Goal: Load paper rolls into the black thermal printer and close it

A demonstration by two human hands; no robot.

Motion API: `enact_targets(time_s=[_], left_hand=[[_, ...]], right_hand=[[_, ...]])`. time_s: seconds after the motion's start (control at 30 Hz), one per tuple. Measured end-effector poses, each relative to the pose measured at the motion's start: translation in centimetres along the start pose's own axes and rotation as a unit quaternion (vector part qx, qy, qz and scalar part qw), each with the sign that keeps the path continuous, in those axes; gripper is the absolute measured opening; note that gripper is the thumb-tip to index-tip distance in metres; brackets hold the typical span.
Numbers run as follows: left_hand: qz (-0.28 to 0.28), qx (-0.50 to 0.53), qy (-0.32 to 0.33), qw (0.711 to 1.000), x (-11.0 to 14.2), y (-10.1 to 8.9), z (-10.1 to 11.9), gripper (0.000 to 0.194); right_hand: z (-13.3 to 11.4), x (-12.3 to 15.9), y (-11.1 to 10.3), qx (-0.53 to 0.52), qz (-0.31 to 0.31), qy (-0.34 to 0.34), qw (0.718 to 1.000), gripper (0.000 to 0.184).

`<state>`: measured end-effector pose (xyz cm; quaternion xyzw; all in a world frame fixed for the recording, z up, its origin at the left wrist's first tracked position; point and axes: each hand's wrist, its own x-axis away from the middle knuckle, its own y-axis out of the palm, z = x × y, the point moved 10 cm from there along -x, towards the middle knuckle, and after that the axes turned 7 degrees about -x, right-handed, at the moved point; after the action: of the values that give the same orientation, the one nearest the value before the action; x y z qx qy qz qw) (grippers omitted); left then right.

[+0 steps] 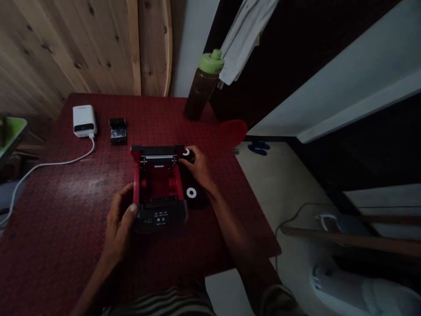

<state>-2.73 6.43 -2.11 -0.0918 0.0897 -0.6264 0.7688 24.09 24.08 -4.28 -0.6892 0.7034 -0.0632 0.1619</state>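
A small red and black label printer (159, 184) sits on the table with its lid raised, so its red inside shows. My left hand (120, 217) grips the front left corner, thumb on top of the black front panel with buttons. My right hand (199, 166) is by the right end of the raised lid. Its thumb and fingers close round a small black roll with a white core (187, 152); how far they touch the lid cannot be made out. Another black roll with a white ring-shaped end (191, 192) stands against the printer's right side, below my right wrist.
On the red patterned table (158, 123) lie a white power bank (84, 120) with a cable and a small black shiny piece (118, 130). A green-capped bottle (202, 85) stands at the back. A red rounded seat (233, 131) shows beyond the right edge.
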Motion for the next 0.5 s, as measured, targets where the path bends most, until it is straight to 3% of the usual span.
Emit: enact_targets(time_s=[0.07,0.17,0.27,0.33,0.43,0.5], left_hand=[[-0.002,0.003,0.000,1.000,0.0,0.0,0.0,0.054],[-0.008,0.002,-0.002,1.000,0.0,0.1,0.0,0.055],[-0.012,-0.007,-0.005,1.000,0.1,0.2,0.0,0.056],[-0.008,-0.011,-0.007,1.000,0.1,0.2,0.0,0.057],[-0.005,-0.002,-0.011,1.000,0.1,0.2,-0.1,0.058],[-0.006,0.004,-0.014,1.000,0.2,0.3,-0.3,0.059]], right_hand=[[-0.4,-0.1,-0.1,-0.009,0.006,-0.008,1.000,0.028],[-2.1,1.0,-2.3,-0.020,0.027,-0.016,0.999,0.026],[-6.1,3.8,-6.1,-0.052,0.039,-0.042,0.997,0.028],[-9.8,6.0,-7.9,-0.080,0.004,-0.062,0.995,0.031],[-15.1,8.8,-7.7,-0.089,-0.091,-0.082,0.989,0.043],[-17.5,9.8,-5.6,-0.006,-0.140,-0.108,0.984,0.041]])
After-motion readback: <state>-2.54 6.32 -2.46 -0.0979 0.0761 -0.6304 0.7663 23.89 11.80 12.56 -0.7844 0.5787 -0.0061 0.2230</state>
